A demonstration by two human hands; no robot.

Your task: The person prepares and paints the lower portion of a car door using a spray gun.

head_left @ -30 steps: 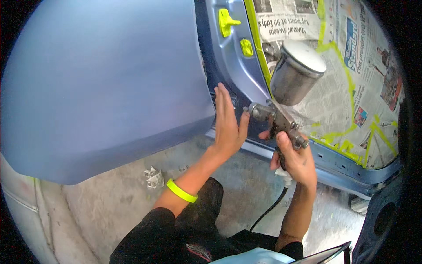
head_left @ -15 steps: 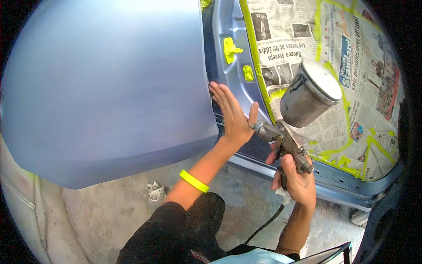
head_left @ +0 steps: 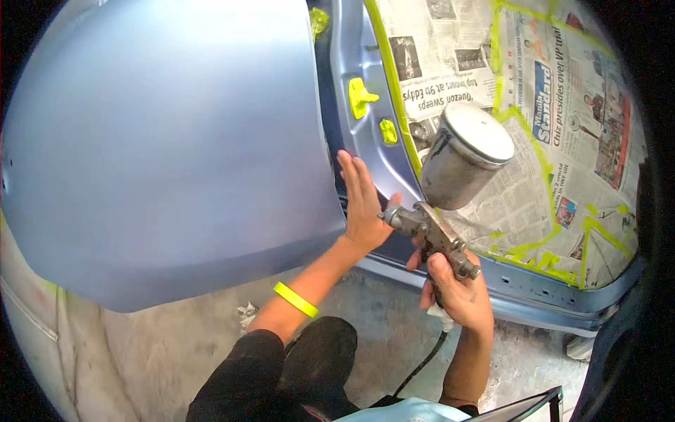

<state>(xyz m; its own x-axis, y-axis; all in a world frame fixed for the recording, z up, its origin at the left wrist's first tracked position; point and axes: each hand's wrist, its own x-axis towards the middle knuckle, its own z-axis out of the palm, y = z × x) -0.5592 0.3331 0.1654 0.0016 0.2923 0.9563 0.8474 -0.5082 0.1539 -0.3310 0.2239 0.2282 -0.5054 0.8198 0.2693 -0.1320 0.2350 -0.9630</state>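
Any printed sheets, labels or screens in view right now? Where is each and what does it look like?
Newspaper sheets: masking the door opening at upper right, grey print with small colour photos.
Yellow-green tape: strips over the sheets' seams and edges.
Spray gun: in the right hand, bare metal cup, no label visible.
No screens.

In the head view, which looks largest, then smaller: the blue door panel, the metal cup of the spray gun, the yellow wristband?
1. Door panel, by far the largest.
2. Cup, though it sits nearer the camera, which enlarges it.
3. Wristband on the left arm, smallest.
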